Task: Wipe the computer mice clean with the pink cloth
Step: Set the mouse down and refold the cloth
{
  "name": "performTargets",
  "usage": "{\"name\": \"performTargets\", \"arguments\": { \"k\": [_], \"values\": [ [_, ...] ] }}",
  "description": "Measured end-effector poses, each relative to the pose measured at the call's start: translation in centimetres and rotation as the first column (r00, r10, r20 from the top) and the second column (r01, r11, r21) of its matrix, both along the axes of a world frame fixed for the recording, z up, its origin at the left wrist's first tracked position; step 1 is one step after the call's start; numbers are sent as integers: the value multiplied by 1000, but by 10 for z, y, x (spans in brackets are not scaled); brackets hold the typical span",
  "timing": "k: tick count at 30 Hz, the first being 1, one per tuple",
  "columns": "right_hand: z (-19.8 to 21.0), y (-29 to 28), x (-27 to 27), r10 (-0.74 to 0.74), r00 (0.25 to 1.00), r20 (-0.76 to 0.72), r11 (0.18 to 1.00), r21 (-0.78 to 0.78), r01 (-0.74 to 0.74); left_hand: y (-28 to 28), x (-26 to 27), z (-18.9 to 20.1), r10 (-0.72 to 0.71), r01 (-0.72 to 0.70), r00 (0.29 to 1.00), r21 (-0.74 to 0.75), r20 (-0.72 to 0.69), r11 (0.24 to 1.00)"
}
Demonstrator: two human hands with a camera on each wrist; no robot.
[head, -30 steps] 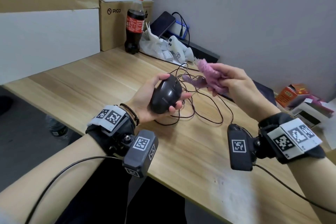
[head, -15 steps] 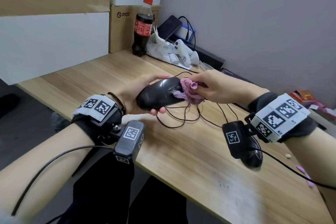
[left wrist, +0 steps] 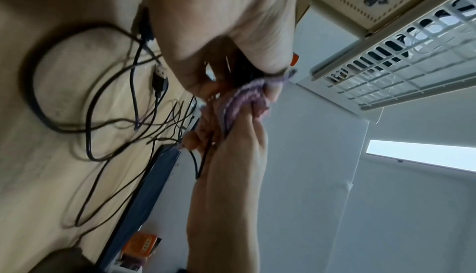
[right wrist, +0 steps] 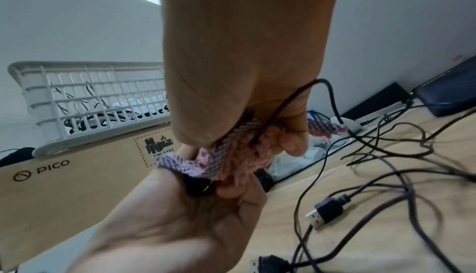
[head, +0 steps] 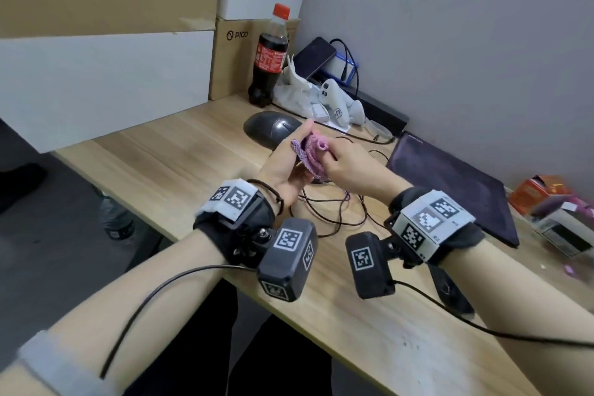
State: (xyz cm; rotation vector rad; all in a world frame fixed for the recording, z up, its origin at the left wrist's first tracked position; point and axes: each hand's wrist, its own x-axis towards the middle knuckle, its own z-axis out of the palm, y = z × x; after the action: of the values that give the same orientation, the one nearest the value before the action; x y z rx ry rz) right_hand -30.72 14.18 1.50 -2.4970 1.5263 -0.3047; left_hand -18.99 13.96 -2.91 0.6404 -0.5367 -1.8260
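**While bunching the pink cloth between wipes**

Left grip point(head: 286, 167) and right grip point(head: 347, 167) both clenched on pink cloth point(head: 310, 151), held above table point(head: 180, 157). Thin cable point(right wrist: 296, 98) seemingly caught in the folds. Free it first, then turn a clean fold outward. Dark mouse point(head: 273, 129) lying just beyond the hands, second mouse point(head: 450, 294) under the right wrist. Loose cables point(head: 328, 209) tangled below, likely to snag.

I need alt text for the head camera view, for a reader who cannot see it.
Two bare hands, left hand and right hand, hold a crumpled pink knitted cloth together above a light wooden desk. A dark grey computer mouse lies on the desk behind them, near a cola bottle with red cap.
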Motion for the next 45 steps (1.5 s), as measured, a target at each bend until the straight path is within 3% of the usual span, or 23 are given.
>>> {"name": "performTargets", "arguments": {
  "k": [3,7,14,24,37,45],
  "values": [
    [-9,1,-1,3,997,-71,999,40,0,-13,8,-6,65,-65,998,83,-6,994],
    [-14,2,-4,28,997,-70,998,66,-23,-27,20,-10,124,-154,972,140,199,978],
    [-9,0,-12,13,983,-186,999,40,-6,-52,51,-8,148,-181,975,209,166,961],
    [-2,-4,-24,-1,978,-206,998,55,12,-81,101,-13,192,-232,947,133,259,964],
    [4,9,-84,-146,958,-247,988,22,156,-105,115,-33,101,-152,974,254,202,955],
    [16,17,-107,-198,958,-206,980,-10,200,-102,108,-25,92,-138,980,269,176,953]
  ]
}}
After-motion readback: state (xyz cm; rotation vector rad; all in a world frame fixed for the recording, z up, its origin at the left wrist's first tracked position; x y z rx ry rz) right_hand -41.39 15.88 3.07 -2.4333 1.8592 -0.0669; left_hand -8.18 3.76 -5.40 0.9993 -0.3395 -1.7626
